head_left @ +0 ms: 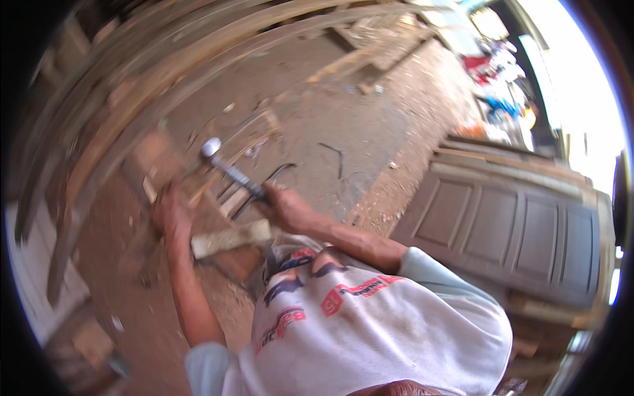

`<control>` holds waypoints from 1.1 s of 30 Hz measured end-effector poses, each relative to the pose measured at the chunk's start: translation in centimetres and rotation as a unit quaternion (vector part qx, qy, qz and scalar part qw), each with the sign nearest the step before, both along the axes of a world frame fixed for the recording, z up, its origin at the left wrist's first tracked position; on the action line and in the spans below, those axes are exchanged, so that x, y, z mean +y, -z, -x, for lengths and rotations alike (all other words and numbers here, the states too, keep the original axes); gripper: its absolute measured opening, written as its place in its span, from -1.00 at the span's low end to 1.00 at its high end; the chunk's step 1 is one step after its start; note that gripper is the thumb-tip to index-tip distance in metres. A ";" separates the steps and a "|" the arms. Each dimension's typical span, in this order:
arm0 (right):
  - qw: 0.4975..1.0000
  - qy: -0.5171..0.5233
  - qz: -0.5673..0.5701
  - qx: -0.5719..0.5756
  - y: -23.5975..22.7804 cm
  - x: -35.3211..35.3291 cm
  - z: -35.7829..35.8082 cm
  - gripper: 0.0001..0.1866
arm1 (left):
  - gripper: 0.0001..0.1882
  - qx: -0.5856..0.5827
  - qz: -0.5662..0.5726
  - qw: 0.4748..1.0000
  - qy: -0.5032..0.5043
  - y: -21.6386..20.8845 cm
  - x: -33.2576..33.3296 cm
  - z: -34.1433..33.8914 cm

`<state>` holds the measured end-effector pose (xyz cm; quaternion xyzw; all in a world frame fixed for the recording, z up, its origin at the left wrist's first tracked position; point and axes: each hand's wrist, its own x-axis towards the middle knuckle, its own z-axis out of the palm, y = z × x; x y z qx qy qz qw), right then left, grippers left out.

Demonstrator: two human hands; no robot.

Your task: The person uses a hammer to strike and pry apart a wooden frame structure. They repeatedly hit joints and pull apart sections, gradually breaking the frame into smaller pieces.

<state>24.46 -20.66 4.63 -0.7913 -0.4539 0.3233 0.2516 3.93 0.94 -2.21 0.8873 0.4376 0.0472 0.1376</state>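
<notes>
Head: right hand grips hammer; shirt bears lettering.

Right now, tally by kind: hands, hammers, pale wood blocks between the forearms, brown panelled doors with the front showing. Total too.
Hands: 2 (left hand, right hand)
Hammer: 1
Pale wood block: 1
Brown panelled door: 1
Total: 5

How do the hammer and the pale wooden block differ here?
The hammer is slim with a shiny rounded head; the pale wooden block is a plain, thick bar. The hammer is in the right hand; no hand grips the block. The hammer slants to the upper left; the block runs nearly level across the picture. Both are longer than wide.
</notes>
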 end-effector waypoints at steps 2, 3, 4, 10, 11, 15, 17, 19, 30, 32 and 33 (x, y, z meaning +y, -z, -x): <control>1.000 -0.009 0.001 -0.003 -1.0 -0.6 -1.0 -0.59 | -0.22 0.051 0.011 0.998 -0.034 -1.9 -0.3 -1.0; 1.000 -0.004 -0.020 -0.008 -0.5 -1.7 -1.6 -0.59 | -0.25 0.011 -0.003 1.000 -0.021 -1.1 -0.2 -1.0; 1.000 0.026 -0.013 -0.007 -0.1 -2.7 -1.4 -0.60 | -0.27 0.000 -0.012 1.000 0.001 -0.9 0.1 -0.6; 0.993 0.105 -0.059 0.007 -1.1 -7.0 -2.9 -0.53 | -0.29 0.026 0.033 0.999 0.003 -2.8 -0.1 -1.2; 0.990 0.112 -0.087 -0.004 -0.9 -7.5 -3.1 -0.49 | -0.28 0.030 0.043 0.999 0.006 -2.8 0.0 -1.5; 0.963 0.105 -0.095 0.229 -8.4 -5.0 -4.2 -0.37 | -0.19 0.050 0.079 0.996 0.005 -4.4 0.5 -1.9; 0.921 0.099 -0.112 0.361 -10.6 -3.9 -5.1 -0.32 | -0.13 0.060 0.119 0.991 -0.001 -5.9 0.8 -2.4; 0.883 0.096 -0.131 0.441 -12.0 -2.5 -5.8 -0.38 | -0.11 0.095 0.169 0.981 -0.011 -7.6 1.0 -3.2; 0.808 -0.087 -0.201 0.547 -6.9 4.7 -11.4 -0.14 | 0.02 0.049 0.186 0.981 0.019 -4.2 4.3 -2.0; 0.857 -0.130 -0.175 0.468 -8.4 5.9 -12.1 -0.32 | 0.04 0.082 0.207 0.975 -0.010 -3.9 4.1 -1.9; 0.889 -0.168 -0.163 0.395 -9.4 6.2 -12.5 -0.41 | 0.05 0.078 0.192 0.978 -0.010 -3.7 4.0 -1.7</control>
